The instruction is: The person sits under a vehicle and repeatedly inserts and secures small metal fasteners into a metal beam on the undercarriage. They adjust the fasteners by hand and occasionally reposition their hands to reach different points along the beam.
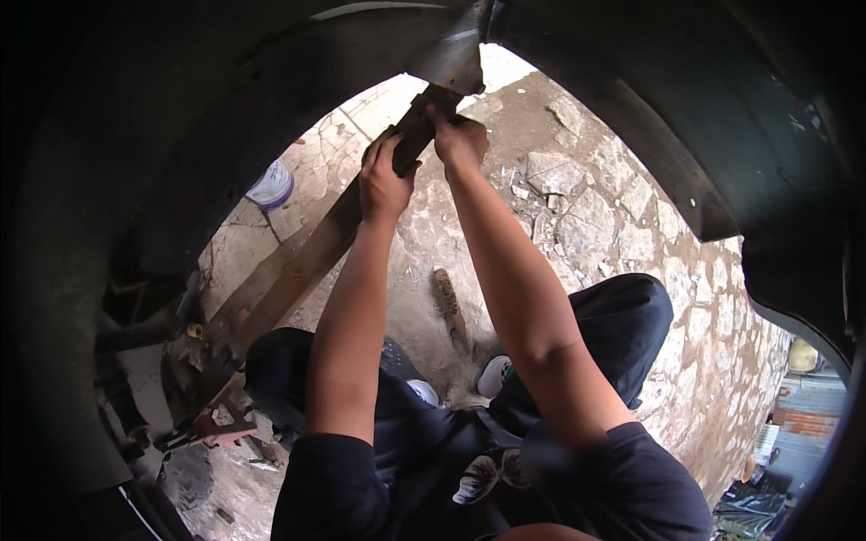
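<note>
A long, dull brown bar (pixel 316 239) runs diagonally from the lower left up to a bracket (pixel 456 59) on a dark curved metal panel (pixel 189 126) overhead. My left hand (pixel 386 176) is closed on the bar a little below its upper end, fingers curled over it. Higher up, my right hand (pixel 458 140) grips the same bar close to the bracket, with its thumb or finger pressed against it.
A white-and-purple bucket (pixel 271 185) stands at left. A worn stick (pixel 451 307) lies on the stony ground (pixel 586 225) between my legs. Hoses and metal parts (pixel 135 379) hang at lower left. A rusty corrugated sheet (pixel 807 419) stands at far right.
</note>
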`<control>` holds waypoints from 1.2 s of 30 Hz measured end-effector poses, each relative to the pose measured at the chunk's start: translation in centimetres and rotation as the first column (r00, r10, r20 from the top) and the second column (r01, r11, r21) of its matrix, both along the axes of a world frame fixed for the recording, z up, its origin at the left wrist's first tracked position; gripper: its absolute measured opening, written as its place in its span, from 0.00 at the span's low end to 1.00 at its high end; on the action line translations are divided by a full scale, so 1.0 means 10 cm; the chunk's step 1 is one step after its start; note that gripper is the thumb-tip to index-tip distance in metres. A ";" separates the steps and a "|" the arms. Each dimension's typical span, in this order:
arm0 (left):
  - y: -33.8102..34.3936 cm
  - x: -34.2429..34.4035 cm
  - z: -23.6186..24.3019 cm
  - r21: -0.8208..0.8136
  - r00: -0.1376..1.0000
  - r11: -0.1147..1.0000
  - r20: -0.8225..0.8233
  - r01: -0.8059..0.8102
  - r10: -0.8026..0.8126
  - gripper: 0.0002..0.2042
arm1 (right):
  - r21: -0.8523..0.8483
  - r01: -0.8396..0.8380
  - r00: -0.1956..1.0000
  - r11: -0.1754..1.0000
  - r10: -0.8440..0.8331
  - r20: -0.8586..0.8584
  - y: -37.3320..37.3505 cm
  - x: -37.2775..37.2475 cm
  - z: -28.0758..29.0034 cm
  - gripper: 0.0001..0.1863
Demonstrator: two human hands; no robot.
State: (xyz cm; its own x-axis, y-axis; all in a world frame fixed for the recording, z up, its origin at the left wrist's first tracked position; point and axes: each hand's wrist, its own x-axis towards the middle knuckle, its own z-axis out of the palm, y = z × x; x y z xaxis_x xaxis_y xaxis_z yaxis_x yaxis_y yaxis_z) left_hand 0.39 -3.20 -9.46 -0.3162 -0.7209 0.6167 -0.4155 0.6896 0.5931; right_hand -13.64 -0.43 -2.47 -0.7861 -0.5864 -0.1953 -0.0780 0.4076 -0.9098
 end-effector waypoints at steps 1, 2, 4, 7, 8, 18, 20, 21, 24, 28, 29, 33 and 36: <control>-0.02 -0.03 0.03 0.002 1.000 1.000 -0.008 0.005 -0.005 0.29 | -0.046 0.006 1.000 0.999 -0.005 0.020 0.00 -0.04 -0.03 0.27; -0.01 -0.07 0.05 -0.002 1.000 1.000 -0.016 0.011 -0.011 0.28 | -0.181 0.005 1.000 0.984 0.000 0.026 -0.03 -0.12 -0.23 0.29; 0.00 -0.17 0.11 0.005 0.999 1.000 -0.025 0.023 -0.023 0.28 | -0.318 0.016 0.988 0.948 0.033 0.150 -0.04 -0.30 -0.42 0.30; 0.01 -0.01 0.02 0.007 1.000 1.000 0.018 -0.006 0.006 0.27 | -0.161 0.074 0.993 0.984 -0.058 0.102 -0.01 -0.01 -0.26 0.30; 0.01 0.01 0.01 -0.002 1.000 1.000 0.023 -0.018 0.018 0.28 | -0.077 0.114 0.993 0.991 -0.113 0.014 -0.04 0.10 -0.16 0.31; 0.01 -0.13 0.06 -0.020 1.000 1.000 -0.001 0.016 -0.016 0.28 | -0.352 0.130 0.975 0.927 -0.055 0.217 -0.05 -0.19 -0.53 0.28; 0.00 -0.03 0.00 -0.024 1.000 1.000 0.012 0.008 -0.007 0.28 | -0.173 0.093 0.990 0.980 -0.071 0.125 -0.08 -0.07 -0.31 0.30; 0.00 -0.04 0.01 -0.014 1.000 1.000 0.011 0.009 -0.009 0.28 | -0.090 0.091 0.994 0.992 -0.085 0.066 -0.10 -0.09 -0.20 0.31; -0.02 -0.08 0.04 0.011 1.000 1.000 -0.006 0.008 -0.008 0.28 | -0.090 0.049 0.998 0.995 -0.051 -0.022 -0.08 -0.11 -0.22 0.34; -0.03 -0.11 0.05 0.000 1.000 1.000 0.004 0.011 -0.011 0.28 | -0.265 0.005 0.997 0.964 0.015 0.071 0.18 -0.23 -0.37 0.23; -0.03 -0.07 0.06 0.008 1.000 1.000 0.012 0.003 -0.003 0.28 | -0.315 0.027 0.990 0.949 0.018 0.137 0.28 -0.20 -0.45 0.21; -0.02 -0.01 0.05 0.036 1.000 0.999 0.005 -0.006 0.006 0.28 | -0.358 0.155 0.912 0.921 0.006 0.410 0.82 0.08 -0.63 0.19; 0.01 -0.09 0.07 0.045 1.000 0.999 -0.004 0.012 -0.012 0.28 | -0.411 0.220 0.927 0.885 -0.058 0.370 0.81 0.04 -0.90 0.18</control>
State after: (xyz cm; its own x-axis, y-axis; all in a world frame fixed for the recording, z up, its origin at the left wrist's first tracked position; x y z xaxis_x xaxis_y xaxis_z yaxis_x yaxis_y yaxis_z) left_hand -0.48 -3.09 -8.76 -0.3226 -0.7441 0.5849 -0.4056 0.6671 0.6249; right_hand -13.24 7.71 -11.49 -0.7985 -0.5632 -0.2126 0.2935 -0.0559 -0.9543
